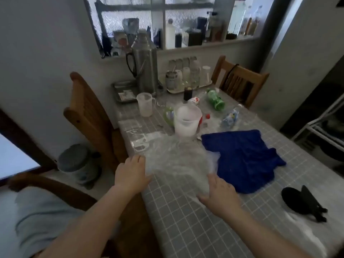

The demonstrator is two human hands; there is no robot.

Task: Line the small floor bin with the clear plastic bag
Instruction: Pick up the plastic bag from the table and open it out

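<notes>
A crumpled clear plastic bag [176,161] lies on the grey tiled table [195,220], near its left edge. My left hand [130,174] grips the bag's left side with the fingers curled into the plastic. My right hand [219,194] holds the bag's near right corner. The small grey floor bin [76,161], lid shut, stands on the floor to the left of the table, beside a wooden chair [89,116].
A blue cloth [242,159] lies right of the bag. Behind it stand a white jug [188,120], a measuring cup [145,105], bottles, a steel flask [145,67] and a tray of cups. A black object [301,202] rests at the right. Another chair [240,81] stands at the far side.
</notes>
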